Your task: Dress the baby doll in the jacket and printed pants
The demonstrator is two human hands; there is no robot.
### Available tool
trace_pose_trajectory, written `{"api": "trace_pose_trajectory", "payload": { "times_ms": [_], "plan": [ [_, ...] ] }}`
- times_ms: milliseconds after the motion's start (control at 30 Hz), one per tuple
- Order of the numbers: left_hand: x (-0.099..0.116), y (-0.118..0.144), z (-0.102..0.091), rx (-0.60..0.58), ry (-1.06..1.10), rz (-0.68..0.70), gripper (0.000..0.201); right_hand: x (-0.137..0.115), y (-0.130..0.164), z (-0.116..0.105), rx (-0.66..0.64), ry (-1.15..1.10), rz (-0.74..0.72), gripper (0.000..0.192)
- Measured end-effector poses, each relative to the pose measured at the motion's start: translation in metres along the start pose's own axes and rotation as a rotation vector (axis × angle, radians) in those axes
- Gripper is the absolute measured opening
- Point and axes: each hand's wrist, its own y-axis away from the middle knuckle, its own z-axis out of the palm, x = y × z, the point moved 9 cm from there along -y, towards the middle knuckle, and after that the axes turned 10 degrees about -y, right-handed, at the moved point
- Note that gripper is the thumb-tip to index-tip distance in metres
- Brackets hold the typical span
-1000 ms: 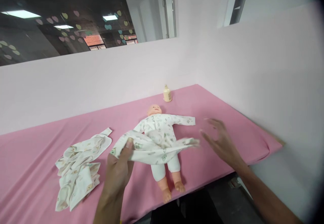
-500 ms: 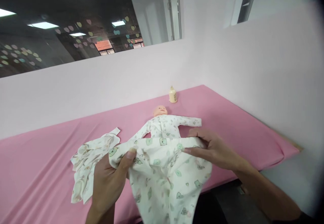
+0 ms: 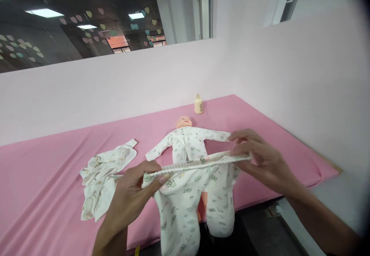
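The pink table (image 3: 260, 132) is carrying a baby doll (image 3: 187, 142) lying on its back, now in full view from head to waist where half a second ago raised cloth was covering its trunk. In front of the doll, the printed baby trousers (image 3: 187, 198) are now hanging with both legs down, the waistband pulled out into a straight line instead of bunched. The right hand (image 3: 260, 159) is pinching one waistband end, the left hand (image 3: 135, 194) the other. Left of the doll, a crumpled garment (image 3: 101, 171) is lying; behind its head, a small bottle (image 3: 198, 104) is standing.
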Motion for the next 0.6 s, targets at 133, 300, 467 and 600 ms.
{"api": "trace_pose_trajectory", "payload": {
  "times_ms": [133,300,467,600],
  "plan": [
    [-0.004,-0.006,0.017,-0.302,0.015,0.052,0.011,0.031,-0.008,-0.005,-0.064,-0.324,0.253,0.012],
    [-0.001,-0.009,0.027,-0.429,0.013,0.094,0.022,0.056,-0.005,0.005,-0.306,-0.469,0.408,0.013],
    [0.005,-0.009,0.032,-0.483,0.028,0.146,0.029,0.052,0.002,0.009,-0.474,-0.325,0.364,0.015],
    [-0.002,-0.004,0.037,-0.554,0.049,0.144,0.033,0.061,0.013,0.011,-0.516,-0.005,0.408,0.02]
  ]
}}
